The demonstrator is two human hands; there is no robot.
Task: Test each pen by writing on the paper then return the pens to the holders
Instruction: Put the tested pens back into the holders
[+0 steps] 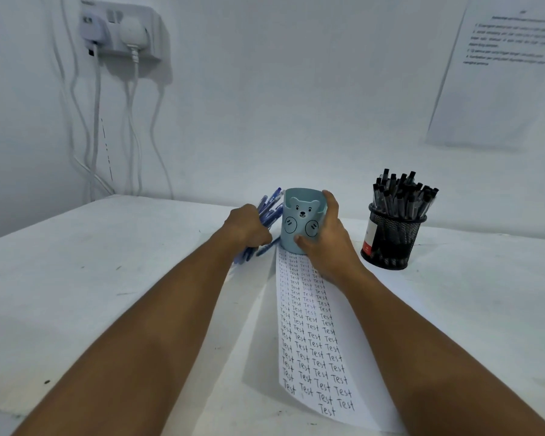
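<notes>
The left hand (247, 226) has its grip tight around a bunch of blue pens (268, 206) over the white counter (107, 278). Just beside it, the right hand (326, 237) wraps around the blue bear cup (299, 220), which stands on the paper (315, 341). On the right, black pens (401, 196) stand in a mesh holder (390, 240).

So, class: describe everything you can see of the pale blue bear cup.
The bear cup is a pale blue, smooth, plastic-looking holder with a printed bear face and two round paws. It stands upright at the far end of the paper. The right hand grips its side; the left hand holds blue pens beside it.
</notes>
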